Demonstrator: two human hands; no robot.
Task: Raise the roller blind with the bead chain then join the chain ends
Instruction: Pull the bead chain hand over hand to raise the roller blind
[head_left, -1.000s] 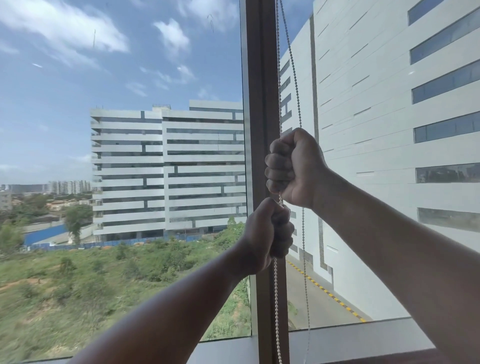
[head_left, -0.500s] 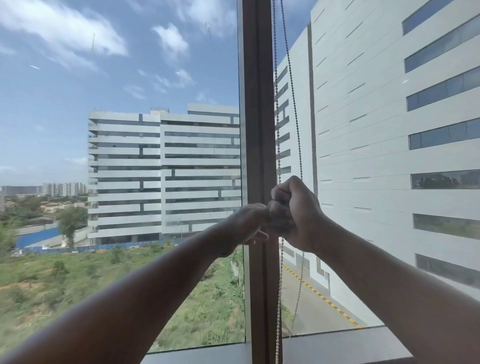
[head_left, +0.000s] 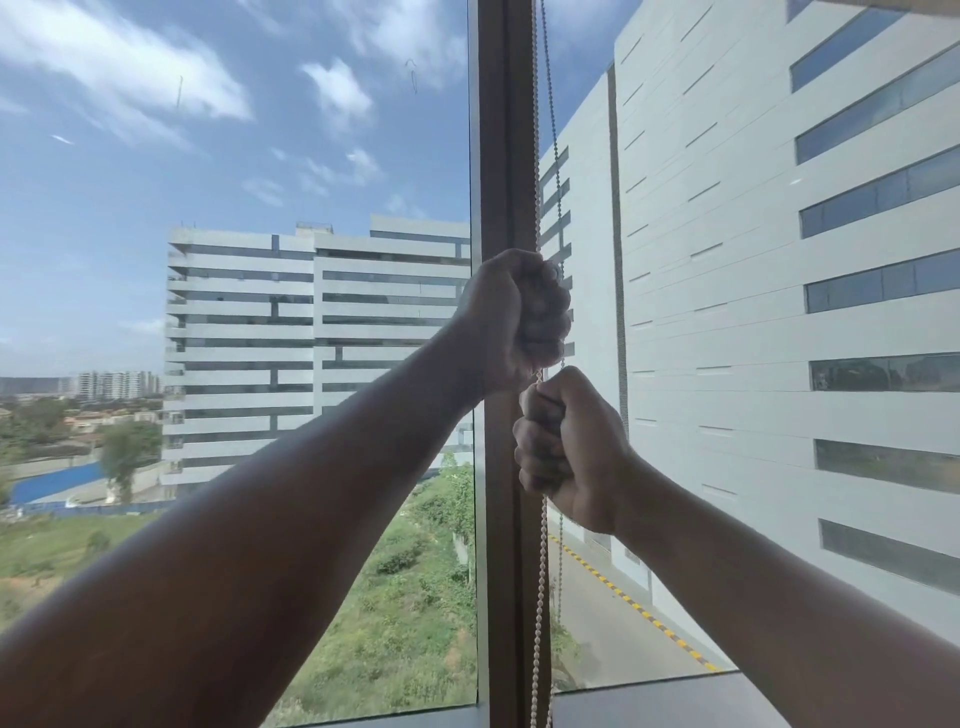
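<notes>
Bead chain (head_left: 543, 561) hangs beside the brown window mullion (head_left: 501, 156), a thin string of small pale beads, with a second darker strand just right of it. I judge it light, limp and slippery, best gripped in a full fist on the strand that drives the blind. My left hand (head_left: 514, 317) is the upper one, fingers curled tight around the chain. My right hand (head_left: 566, 447) grips it just below. Through the glass stands a white building (head_left: 779, 260).
</notes>
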